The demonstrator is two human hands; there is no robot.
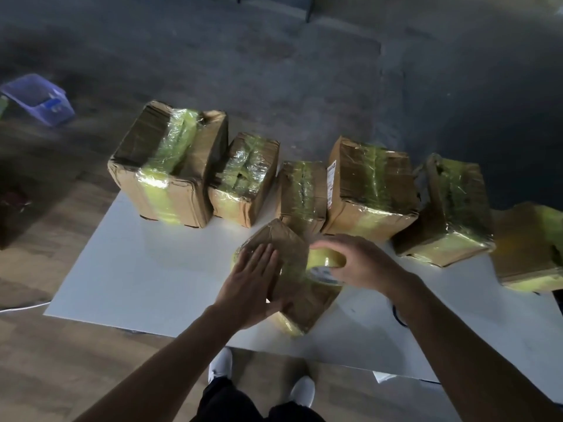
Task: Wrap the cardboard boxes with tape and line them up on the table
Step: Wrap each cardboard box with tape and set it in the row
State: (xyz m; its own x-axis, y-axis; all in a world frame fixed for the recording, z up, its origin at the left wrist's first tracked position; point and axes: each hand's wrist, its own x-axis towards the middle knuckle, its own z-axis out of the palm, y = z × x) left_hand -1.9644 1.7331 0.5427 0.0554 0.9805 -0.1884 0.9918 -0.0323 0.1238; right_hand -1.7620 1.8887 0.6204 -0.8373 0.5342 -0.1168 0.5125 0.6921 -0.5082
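Hands [253, 278] [362, 260] hold box [289, 239] and tape roll [326, 258]; 6 taped boxes [371, 184] behind.

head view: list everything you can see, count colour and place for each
row boxes: six, brown cardboard banded with yellowish clear tape, side by side along the table's far edge
box being wrapped: one, brown, partly taped, tilted on the table in front of the row
tape roll: one, yellowish, against the right side of that box
table: one, white, centre
bin: one, blue plastic, on the floor far left
floor: wood-look near, grey further back
shoes: two, white, below the table's near edge
left hand: one, fingers straight, pressing flat on the box being wrapped
right hand: one, curled round the tape roll
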